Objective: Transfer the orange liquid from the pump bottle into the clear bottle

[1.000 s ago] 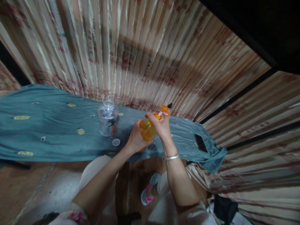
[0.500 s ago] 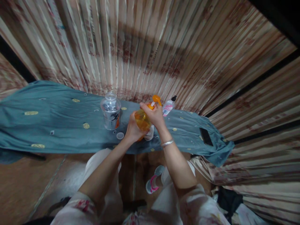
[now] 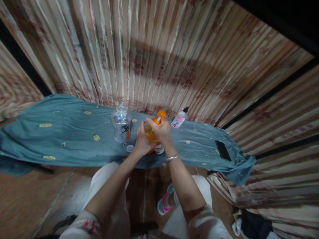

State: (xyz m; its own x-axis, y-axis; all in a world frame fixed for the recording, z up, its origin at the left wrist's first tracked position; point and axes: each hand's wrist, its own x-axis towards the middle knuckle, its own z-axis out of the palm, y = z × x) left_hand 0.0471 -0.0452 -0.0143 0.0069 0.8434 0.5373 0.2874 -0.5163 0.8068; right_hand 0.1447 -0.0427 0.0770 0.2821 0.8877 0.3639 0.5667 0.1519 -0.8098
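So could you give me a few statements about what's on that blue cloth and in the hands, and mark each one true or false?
1. Both hands hold the orange pump bottle. True: the left hand grips its body and the right hand is at the pump.
2. The clear plastic jar lies on its side. False: it stands upright.
3. A dark phone lies on the blue cloth. True.
4. The small white bottle is in the left hand. False: it lies on the cloth by the curtain.
5. A bracelet is on the right wrist. True.

Home room, patterned curtains, cloth-covered table, tiled floor
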